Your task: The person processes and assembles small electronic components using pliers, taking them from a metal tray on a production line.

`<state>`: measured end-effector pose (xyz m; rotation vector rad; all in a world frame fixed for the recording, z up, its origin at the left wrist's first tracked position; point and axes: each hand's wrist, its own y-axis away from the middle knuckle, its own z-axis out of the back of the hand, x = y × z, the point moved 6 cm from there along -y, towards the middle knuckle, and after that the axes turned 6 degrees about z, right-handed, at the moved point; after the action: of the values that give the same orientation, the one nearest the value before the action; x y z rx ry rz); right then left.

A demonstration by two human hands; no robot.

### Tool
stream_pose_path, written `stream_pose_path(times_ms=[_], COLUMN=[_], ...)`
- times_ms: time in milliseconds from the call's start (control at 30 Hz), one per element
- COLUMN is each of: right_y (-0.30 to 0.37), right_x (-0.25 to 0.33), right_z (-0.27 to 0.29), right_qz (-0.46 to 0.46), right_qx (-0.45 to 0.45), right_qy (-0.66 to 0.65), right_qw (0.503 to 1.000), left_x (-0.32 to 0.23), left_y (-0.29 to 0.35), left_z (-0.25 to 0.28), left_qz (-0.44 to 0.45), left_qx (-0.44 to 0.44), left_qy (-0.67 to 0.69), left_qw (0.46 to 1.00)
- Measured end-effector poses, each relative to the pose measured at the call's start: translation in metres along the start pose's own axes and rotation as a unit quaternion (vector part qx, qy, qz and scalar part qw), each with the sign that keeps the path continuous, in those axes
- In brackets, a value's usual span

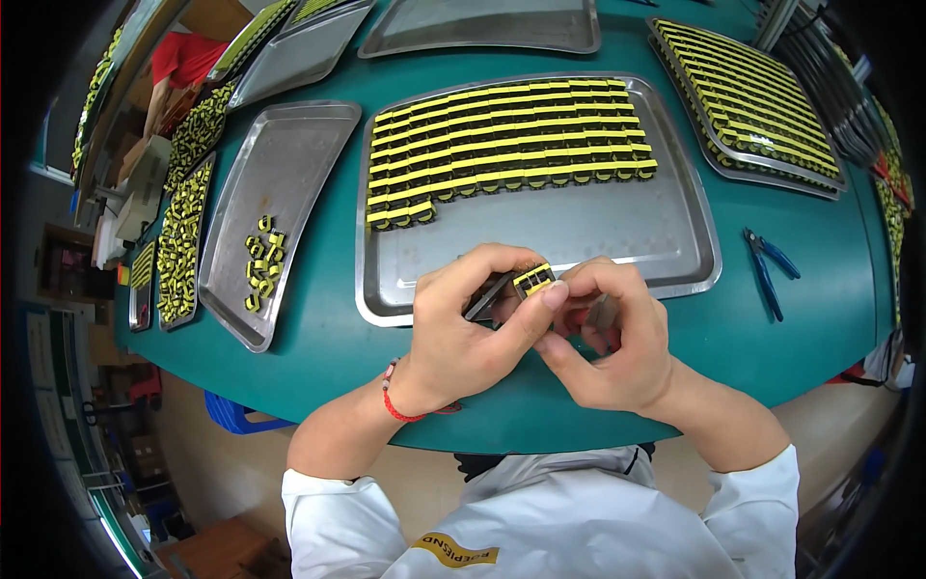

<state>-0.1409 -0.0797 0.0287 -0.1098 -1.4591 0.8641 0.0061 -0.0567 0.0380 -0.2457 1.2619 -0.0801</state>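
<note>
Between the thumb and fingers of my left hand [463, 328] is a small black-and-yellow block-shaped component [533, 280], with dark slots facing up. Another dark, narrow piece shows under the same hand's index finger; its kind is unclear. My right hand [617, 338] is closed, its fingertips close beside the component. A dark grey piece [603, 312] sticks out among its curled fingers, mostly hidden. Both hands are over the near edge of a metal tray [540, 232]. In that tray, rows of similar black-and-yellow components [511, 135] stand packed together, the nearest row short and at the left.
Blue-handled pliers [769, 270] lie on the green table [772, 338] to the right. A narrower tray [280, 145] at left holds several loose components [262, 261]. Further left is a tray heaped with them [180, 251]. Stacked full trays [752, 96] stand far right. Someone in a red shirt [188, 58] is at far left.
</note>
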Motion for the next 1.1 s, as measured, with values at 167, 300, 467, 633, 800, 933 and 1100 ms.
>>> stream_pose_path(times_ms=[167,300,467,633,800,933,1100], right_y=[-0.008,-0.007,0.0,0.001,0.001,0.007,0.011], right_x=[0.008,0.011,0.003,0.001,0.002,-0.006,-0.007], right_z=[0.006,0.008,0.003,-0.005,-0.007,-0.007,-0.007], right_qz=[0.099,0.128,0.023,0.013,-0.003,-0.043,-0.055], right_qx=[-0.003,-0.046,0.014,0.03,0.041,0.001,-0.005], right_qy=[0.15,0.088,0.016,0.053,0.08,0.061,0.056], right_qw=[0.984,0.987,0.999,0.998,0.996,0.997,0.997], left_x=[0.005,0.029,0.026,0.03,0.029,0.028,0.027], left_y=[0.003,0.001,-0.009,-0.002,0.001,0.001,0.003], left_z=[-0.007,-0.018,-0.022,-0.026,-0.026,-0.026,-0.027], left_qz=[0.036,0.226,0.268,0.14,0.079,0.075,0.072], left_qx=[0.037,0.07,0.037,0.143,0.157,0.16,0.164], left_qy=[0.038,0.407,0.612,0.547,0.389,0.385,0.374], left_qw=[0.998,0.882,0.743,0.813,0.904,0.906,0.91])
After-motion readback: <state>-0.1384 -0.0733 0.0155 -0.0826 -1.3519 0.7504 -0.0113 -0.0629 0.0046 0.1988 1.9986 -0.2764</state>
